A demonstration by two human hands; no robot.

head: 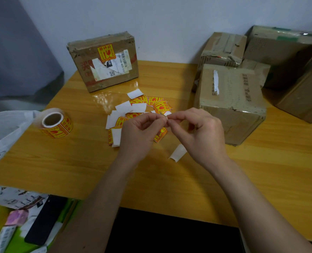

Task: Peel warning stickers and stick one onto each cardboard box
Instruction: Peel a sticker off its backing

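You are peeling: left hand and right hand are pinching one sticker (barely visible) between fingertips; next, probably pressing it onto the nearest cardboard box.

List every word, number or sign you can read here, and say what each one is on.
"SH-159-A03-210": white label on the left box.
"5H": same label.
Red goblet sign: yellow sticker on that box.
Chinese print on the stickers, roll and near box: too blurred to read.

Yellow-red warning stickers lie scattered mid-table; one labelled box stands behind, unlabelled boxes right
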